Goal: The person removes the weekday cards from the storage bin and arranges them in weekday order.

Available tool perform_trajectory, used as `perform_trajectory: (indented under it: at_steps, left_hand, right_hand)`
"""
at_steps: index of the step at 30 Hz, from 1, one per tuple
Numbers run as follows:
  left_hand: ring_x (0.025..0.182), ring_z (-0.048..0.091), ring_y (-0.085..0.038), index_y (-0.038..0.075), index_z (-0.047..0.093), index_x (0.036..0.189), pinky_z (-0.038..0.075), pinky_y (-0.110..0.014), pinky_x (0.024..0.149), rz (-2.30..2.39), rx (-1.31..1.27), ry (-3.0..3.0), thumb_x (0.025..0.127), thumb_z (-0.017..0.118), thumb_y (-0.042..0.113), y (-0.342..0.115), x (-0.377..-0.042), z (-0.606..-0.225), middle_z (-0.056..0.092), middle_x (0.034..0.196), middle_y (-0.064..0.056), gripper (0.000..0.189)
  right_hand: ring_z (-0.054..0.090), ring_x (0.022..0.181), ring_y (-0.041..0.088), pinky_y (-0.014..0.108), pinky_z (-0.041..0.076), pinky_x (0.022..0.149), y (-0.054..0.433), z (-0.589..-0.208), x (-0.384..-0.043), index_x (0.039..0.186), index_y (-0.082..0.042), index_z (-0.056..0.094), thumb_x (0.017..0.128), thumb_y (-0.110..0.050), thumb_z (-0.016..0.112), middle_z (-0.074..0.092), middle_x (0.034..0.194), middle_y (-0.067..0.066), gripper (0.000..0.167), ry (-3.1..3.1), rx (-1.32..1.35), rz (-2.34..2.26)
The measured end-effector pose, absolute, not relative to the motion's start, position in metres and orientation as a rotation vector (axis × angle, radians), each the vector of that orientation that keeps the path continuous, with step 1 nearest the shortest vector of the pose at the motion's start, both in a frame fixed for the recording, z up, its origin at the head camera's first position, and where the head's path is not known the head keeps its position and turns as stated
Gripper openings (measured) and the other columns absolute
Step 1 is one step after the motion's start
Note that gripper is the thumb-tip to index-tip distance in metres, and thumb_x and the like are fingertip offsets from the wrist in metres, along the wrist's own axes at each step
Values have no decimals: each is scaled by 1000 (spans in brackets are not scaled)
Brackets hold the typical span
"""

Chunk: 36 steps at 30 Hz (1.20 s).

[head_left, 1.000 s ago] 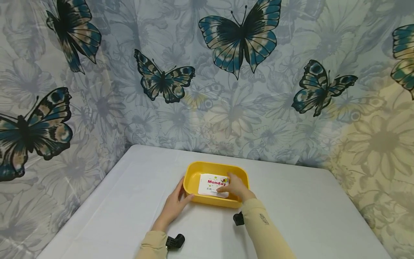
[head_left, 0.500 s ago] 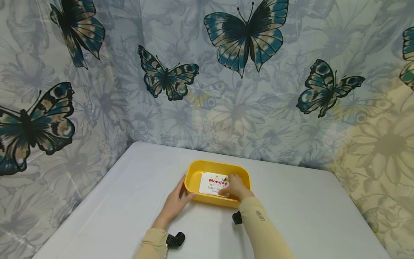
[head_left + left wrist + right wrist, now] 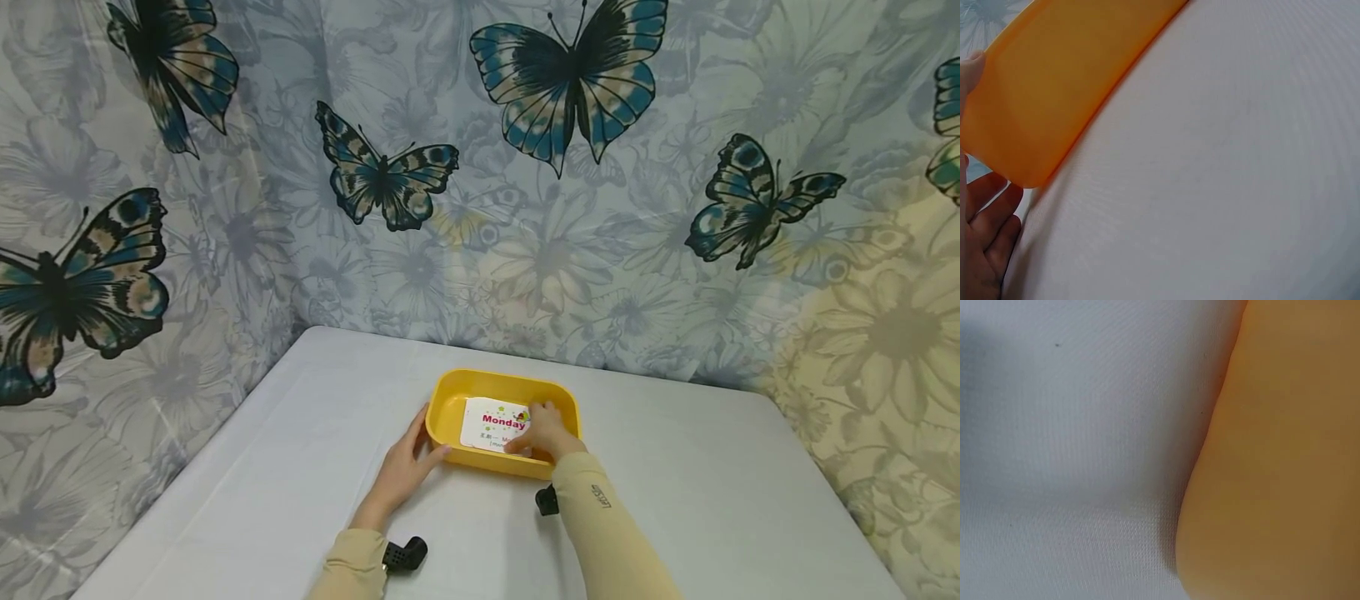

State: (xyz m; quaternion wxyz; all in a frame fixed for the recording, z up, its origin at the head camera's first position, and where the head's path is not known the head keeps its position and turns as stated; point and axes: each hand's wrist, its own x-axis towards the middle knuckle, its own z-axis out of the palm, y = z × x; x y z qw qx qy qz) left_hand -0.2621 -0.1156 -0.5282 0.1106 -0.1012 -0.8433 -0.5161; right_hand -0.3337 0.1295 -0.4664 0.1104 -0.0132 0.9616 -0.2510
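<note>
A white card [image 3: 487, 423] printed "Monday" in red lies in a shallow yellow plastic tray [image 3: 487, 461]. My left hand [image 3: 403, 468] holds the tray's left end, thumb along the front rim and fingers round the side. The left wrist view shows the tray's outer wall [image 3: 1066, 81] between thumb and fingers [image 3: 999, 219]. Inside the tray, my right hand [image 3: 549, 433] grips the right end of the card, fingers curled at its far edge and thumb near its front edge. That end of the card is covered by the hand. Only the tray's wall [image 3: 1285, 456] shows in the right wrist view.
The tray stands on a table with a white cloth [image 3: 705, 483]. Behind and to the left hangs a butterfly-patterned curtain [image 3: 600, 275]. Black wrist cameras, one of them [image 3: 406, 554] by the left sleeve, stick out close above the cloth.
My right hand's fingers have curled in and its thumb has moved slightly along the card. The left hand keeps its hold, and the whole view has shifted slightly.
</note>
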Motion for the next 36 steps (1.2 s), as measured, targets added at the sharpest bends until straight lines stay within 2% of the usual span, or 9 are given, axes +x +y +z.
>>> perform_trajectory:
  at_steps: [5,11,19,26,36]
  left_hand:
    - [124,43,-20,19,23,149,35,-34,102,-1542,-304,-2476,82,64,50,-116,-261,-525,43,139,-5,84]
    - [125,41,-16,21,23,149,34,-30,102,-1572,-280,-2490,81,63,53,-116,-261,-526,42,140,-1,85]
    - [125,41,-17,22,24,149,34,-31,102,-1554,-284,-2486,82,63,52,-116,-260,-527,42,140,-1,84]
    - [125,41,-17,22,24,149,34,-32,102,-1548,-270,-2492,82,62,53,-115,-260,-528,41,141,-1,84]
    - [125,42,-17,22,24,149,35,-31,102,-1554,-283,-2481,82,62,53,-114,-260,-528,43,140,-1,83]
  right_hand:
    - [27,126,40,50,22,107,128,-463,-331,135,9,36,61,-32,87,30,138,28,100,2808,-5,-778]
    - [30,122,41,52,27,104,128,-460,-330,134,9,37,60,-34,88,32,133,30,99,2807,-51,-720]
    - [27,126,41,51,24,106,128,-465,-331,134,9,37,59,-33,88,29,138,29,100,2802,-6,-746]
    - [31,121,41,50,28,104,127,-462,-329,131,12,39,60,-35,87,34,131,30,98,2821,-27,-674]
    - [31,121,40,48,25,106,129,-460,-326,127,13,40,59,-32,89,35,129,28,95,2816,-34,-725]
